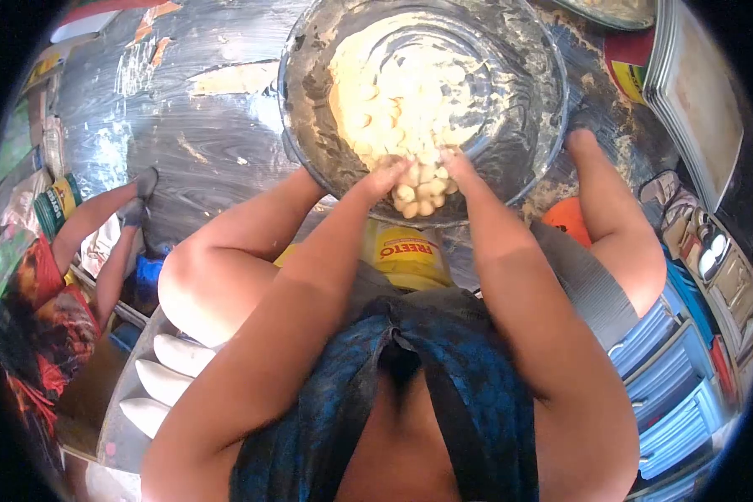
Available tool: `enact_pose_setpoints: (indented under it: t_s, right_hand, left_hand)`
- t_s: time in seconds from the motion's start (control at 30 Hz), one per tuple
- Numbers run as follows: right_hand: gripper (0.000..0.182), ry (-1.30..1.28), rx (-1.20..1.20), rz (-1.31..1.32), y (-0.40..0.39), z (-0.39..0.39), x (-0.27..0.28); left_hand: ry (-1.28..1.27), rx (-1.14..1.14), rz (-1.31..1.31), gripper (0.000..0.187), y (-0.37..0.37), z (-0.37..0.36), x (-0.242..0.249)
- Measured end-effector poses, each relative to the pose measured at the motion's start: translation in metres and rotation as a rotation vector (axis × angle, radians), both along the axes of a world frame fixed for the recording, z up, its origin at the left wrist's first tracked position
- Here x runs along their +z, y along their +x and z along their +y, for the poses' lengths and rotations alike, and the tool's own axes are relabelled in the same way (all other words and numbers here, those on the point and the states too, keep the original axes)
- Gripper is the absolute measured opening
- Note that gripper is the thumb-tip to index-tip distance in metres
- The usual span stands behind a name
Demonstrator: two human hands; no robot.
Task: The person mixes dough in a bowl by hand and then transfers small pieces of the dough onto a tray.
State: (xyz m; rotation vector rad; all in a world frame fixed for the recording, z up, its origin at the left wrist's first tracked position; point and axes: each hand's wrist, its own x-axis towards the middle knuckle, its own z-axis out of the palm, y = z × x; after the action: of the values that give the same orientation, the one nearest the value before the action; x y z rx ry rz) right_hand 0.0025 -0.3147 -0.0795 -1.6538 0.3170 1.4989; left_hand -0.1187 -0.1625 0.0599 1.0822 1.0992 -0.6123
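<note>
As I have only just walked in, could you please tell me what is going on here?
A person's left hand and right hand are in a large dark basin, on either side of a cluster of pale balls by the near rim. Pale powder covers part of the basin, with more balls lying in it. A yellow tub shows between the person's legs.

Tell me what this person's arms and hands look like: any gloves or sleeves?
The left arm and right arm are bare, with no sleeves. The fingers appear gloveless; rings would be too small to tell. A blue-and-black patterned top leaves both arms uncovered.
</note>
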Motion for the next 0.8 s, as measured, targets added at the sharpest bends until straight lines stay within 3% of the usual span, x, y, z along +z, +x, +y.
enact_pose_setpoints:
  t_s: [0.03, 0.13, 0.2, 0.3, 0.4, 0.47, 0.5, 0.53, 0.57, 0.6, 0.63, 0.67, 0.7, 0.73, 0.8]
  right_hand:
    - [0.053, -0.005, -0.003, 0.009, -0.011, 0.006, 0.011]
    - [0.053, -0.137, 0.371, -0.154, -0.012, 0.016, 0.054]
    - [0.059, 0.063, 0.256, 0.016, 0.000, 0.017, 0.083]
    - [0.064, 0.033, 0.276, -0.196, -0.021, 0.021, 0.054]
    - [0.076, 0.145, 0.213, -0.042, -0.017, 0.018, 0.075]
    - [0.085, 0.102, 0.384, 0.110, 0.000, 0.015, 0.096]
    - [0.097, 0.236, 0.554, 0.063, 0.007, 0.006, 0.088]
    - [0.097, 0.238, 0.559, 0.064, 0.004, 0.002, 0.086]
    - [0.110, 0.187, 0.865, -0.139, 0.000, -0.004, 0.085]
    - [0.123, 0.129, 1.163, -0.351, -0.002, -0.006, 0.090]
    - [0.136, -0.025, 1.329, -0.395, -0.009, -0.001, 0.091]
    - [0.136, -0.026, 1.329, -0.395, -0.016, 0.000, 0.091]
    - [0.135, -0.043, 1.207, -0.538, -0.022, 0.001, 0.089]
    - [0.133, -0.061, 1.082, -0.678, -0.025, 0.003, 0.086]
    - [0.124, -0.091, 1.023, -0.697, -0.025, 0.008, 0.091]
  left_hand:
    - [-0.027, 0.037, -0.007, 0.062, -0.002, 0.005, -0.005]
    - [-0.252, 0.262, 0.070, 0.070, -0.013, 0.012, -0.026]
    - [-0.265, 0.179, 0.034, 0.074, -0.011, 0.015, -0.019]
    - [-0.269, 0.153, 0.048, 0.078, -0.009, 0.017, -0.012]
    - [-0.293, 0.136, 0.051, 0.077, -0.010, 0.014, -0.013]
    - [-0.382, 0.130, 0.033, 0.087, -0.013, 0.016, -0.013]
    - [-0.343, -0.053, -0.004, 0.094, -0.012, 0.018, -0.008]
    - [-0.303, -0.236, -0.039, 0.101, -0.011, 0.018, -0.004]
    - [-0.307, -0.330, -0.056, 0.117, -0.009, 0.015, -0.002]
    - [-0.306, -0.330, -0.057, 0.117, -0.010, 0.007, -0.008]
    - [0.079, -0.687, -0.052, 0.116, -0.015, -0.007, -0.019]
    - [0.477, -1.028, -0.044, 0.117, -0.014, -0.017, -0.016]
    - [0.514, -0.868, 0.008, 0.107, -0.011, -0.025, -0.015]
    - [0.518, -0.867, 0.004, 0.107, -0.008, -0.031, -0.014]
    - [0.746, -0.906, -0.009, 0.070, -0.004, -0.037, -0.005]
